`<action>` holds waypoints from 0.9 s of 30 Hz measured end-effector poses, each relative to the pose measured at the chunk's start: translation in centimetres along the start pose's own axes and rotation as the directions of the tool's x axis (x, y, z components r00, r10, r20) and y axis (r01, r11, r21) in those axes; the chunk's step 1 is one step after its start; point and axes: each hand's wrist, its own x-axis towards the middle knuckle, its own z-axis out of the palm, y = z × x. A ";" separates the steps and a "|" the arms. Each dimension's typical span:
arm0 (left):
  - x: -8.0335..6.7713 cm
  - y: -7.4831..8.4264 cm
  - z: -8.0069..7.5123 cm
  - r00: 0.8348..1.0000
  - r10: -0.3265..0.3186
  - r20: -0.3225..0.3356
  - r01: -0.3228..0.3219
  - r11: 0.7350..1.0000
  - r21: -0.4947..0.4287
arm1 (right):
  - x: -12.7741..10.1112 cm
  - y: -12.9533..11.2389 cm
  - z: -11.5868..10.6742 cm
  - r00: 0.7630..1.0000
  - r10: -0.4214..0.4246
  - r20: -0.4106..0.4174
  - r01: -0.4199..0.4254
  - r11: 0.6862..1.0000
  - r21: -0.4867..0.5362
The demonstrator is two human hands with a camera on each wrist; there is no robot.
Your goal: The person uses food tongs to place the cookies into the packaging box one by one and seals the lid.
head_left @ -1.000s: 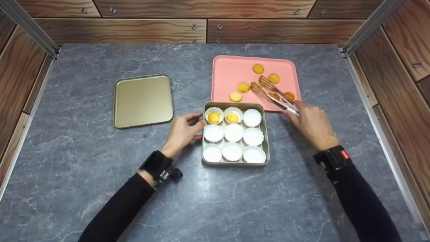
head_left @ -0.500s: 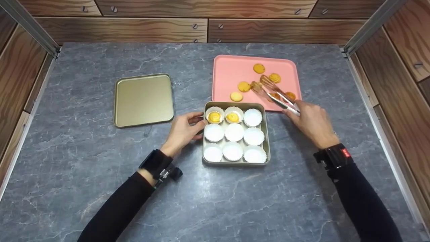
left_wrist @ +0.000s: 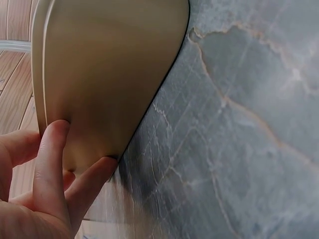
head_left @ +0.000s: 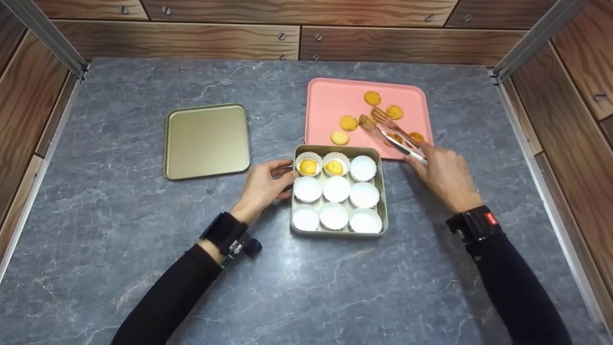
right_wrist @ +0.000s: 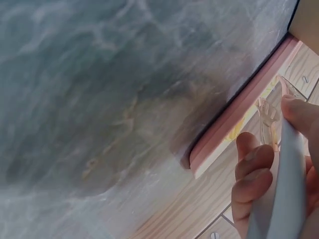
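Observation:
In the head view, the right hand (head_left: 446, 178) grips a pair of serving tongs (head_left: 400, 134) with clear slotted ends. The tong ends lie over the pink tray (head_left: 320, 105), among several golden cookies (head_left: 348, 123). Fingertips of the left hand (head_left: 266, 186) touch the side of a square gold tin (head_left: 383, 211), and its thumb is at the rim. White paper cups (head_left: 336, 189) line the tin in rows. Two cups in the far row each hold a yellow cookie (head_left: 308, 167). The left wrist view shows fingers (left_wrist: 50, 169) against the tin's wall (left_wrist: 109, 64).
A flat gold lid (head_left: 208, 141) lies left of the tin on the grey marbled table (head_left: 191, 268). The tin's far edge overlaps the tray's near edge in the head view. Wood-patterned panels (head_left: 191, 38) enclose the back and sides.
Both hands, the tin and the tongs keep nearly the same places; the whole head view shifts slightly.

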 end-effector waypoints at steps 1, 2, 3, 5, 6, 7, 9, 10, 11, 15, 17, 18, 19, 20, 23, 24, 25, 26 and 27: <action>0.0 0.0 0.0 1.000 0.001 0.000 -0.001 1.000 -0.001 | -0.1 0.0 -0.1 1.000 -0.003 -0.007 0.003 1.000 0.002; 0.0 0.0 0.0 1.000 0.004 0.000 -0.004 1.000 -0.001 | -0.2 0.0 -0.1 1.000 -0.009 -0.017 0.009 1.000 0.005; -0.1 0.1 0.0 1.000 0.005 -0.001 -0.005 1.000 -0.001 | -0.3 0.0 -0.2 1.000 -0.010 -0.023 0.010 1.000 0.010; -0.1 0.1 0.0 1.000 0.008 -0.003 -0.008 1.000 -0.002 | -0.6 0.0 -0.4 0.999 -0.018 -0.048 0.019 1.000 0.016; -0.1 0.0 0.1 1.000 0.009 -0.004 -0.009 1.000 -0.003 | -0.7 0.0 -0.5 0.998 -0.022 -0.059 0.023 1.000 0.017; -0.1 0.0 0.1 1.000 0.010 -0.005 -0.010 1.000 -0.005 | -0.8 0.0 -0.6 0.997 -0.024 -0.069 0.025 1.000 0.016; -0.1 0.0 0.1 1.000 0.012 -0.009 -0.013 1.000 -0.007 | -1.1 0.0 -0.8 0.995 -0.036 -0.090 0.038 0.999 0.017; -0.1 0.0 0.1 1.000 0.015 -0.010 -0.015 1.000 -0.009 | -1.3 0.0 -0.9 0.994 -0.043 -0.098 0.045 0.999 0.015; -0.1 0.0 0.1 1.000 0.018 -0.011 -0.018 1.000 -0.009 | -1.4 0.0 -1.0 0.993 -0.051 -0.106 0.053 0.999 0.015; -0.2 -0.1 0.2 1.000 0.020 -0.011 -0.020 1.000 -0.017 | -2.1 -0.1 -1.5 0.990 -0.067 -0.127 0.070 0.997 0.020; -0.1 -0.1 0.2 1.000 0.018 -0.010 -0.018 1.000 -0.017 | -2.6 -0.2 -1.8 0.989 -0.069 -0.133 0.075 0.997 0.034; -0.1 -0.2 0.2 1.000 0.016 -0.011 -0.017 1.000 -0.017 | -2.8 -0.2 -2.0 0.988 -0.070 -0.135 0.076 0.996 0.042; -0.1 -0.1 0.2 1.000 0.017 -0.012 -0.017 1.000 -0.016 | -3.0 -0.3 -2.2 0.988 -0.070 -0.137 0.077 0.996 0.051; -0.1 -0.1 0.2 1.000 0.017 -0.012 -0.017 1.000 -0.013 | -3.2 -0.4 -2.4 0.987 -0.071 -0.142 0.080 0.995 0.056; -0.1 -0.1 0.2 1.000 0.014 -0.014 -0.014 1.000 -0.012 | -3.8 -0.8 -3.0 0.986 -0.075 -0.151 0.087 0.993 0.078; -0.1 -0.1 0.2 1.000 0.013 -0.015 -0.013 1.000 -0.012 | -4.0 -0.9 -3.2 0.985 -0.077 -0.154 0.090 0.993 0.081; -0.1 -0.1 0.2 1.000 0.011 -0.013 -0.011 1.000 -0.013 | -4.2 -1.1 -3.5 0.984 -0.080 -0.158 0.094 0.992 0.082; -0.1 -0.1 0.2 1.000 0.008 -0.013 -0.008 1.000 -0.013 | -4.4 -1.2 -3.7 0.983 -0.085 -0.162 0.099 0.992 0.080; -0.1 -0.1 0.2 1.000 0.007 -0.012 -0.007 1.000 -0.015 | -4.6 -1.3 -3.9 0.982 -0.089 -0.165 0.104 0.991 0.079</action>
